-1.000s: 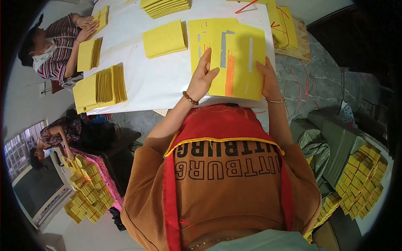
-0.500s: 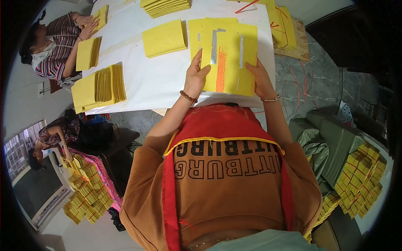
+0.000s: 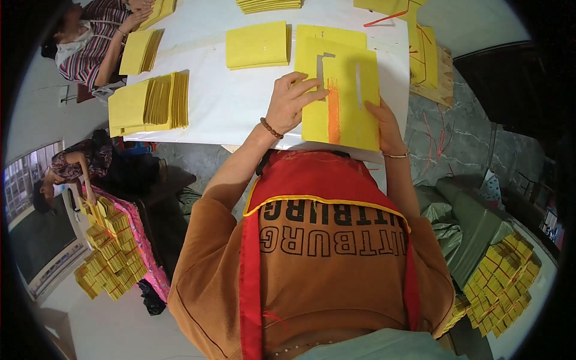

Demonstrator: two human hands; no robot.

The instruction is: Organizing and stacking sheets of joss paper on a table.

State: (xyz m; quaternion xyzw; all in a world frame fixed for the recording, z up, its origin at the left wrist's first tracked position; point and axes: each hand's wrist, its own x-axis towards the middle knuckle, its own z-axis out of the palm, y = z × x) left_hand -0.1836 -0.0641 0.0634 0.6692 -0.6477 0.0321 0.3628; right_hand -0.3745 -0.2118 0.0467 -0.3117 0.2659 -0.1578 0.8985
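In front of me, over the near edge of the white table (image 3: 204,123), is a yellow sheet of joss paper (image 3: 369,78) with silver foil strips and an orange brushed stripe. My right hand (image 3: 386,125) grips its right edge, thumb on top. My left hand (image 3: 292,101) lies at its left edge, fingers stretched over the surface beside the foil. Behind it, more yellow paper (image 3: 330,35) sticks out at the top. How many sheets are in my hand I cannot tell. A folded yellow bundle (image 3: 257,45) lies just beyond my left hand.
Folded yellow stacks (image 3: 129,105) stand at the table's left corner, with another stack (image 3: 268,5) at the far edge. Red ties (image 3: 387,19) lie at the far right. A person in a striped top (image 3: 99,48) works at the left. Tied yellow bundles (image 3: 501,282) are piled at lower right.
My left hand has shifted from pinching the paper's left edge to lying with fingers stretched over it. The front sheet has moved lower relative to the paper behind. The whole view has shifted slightly.
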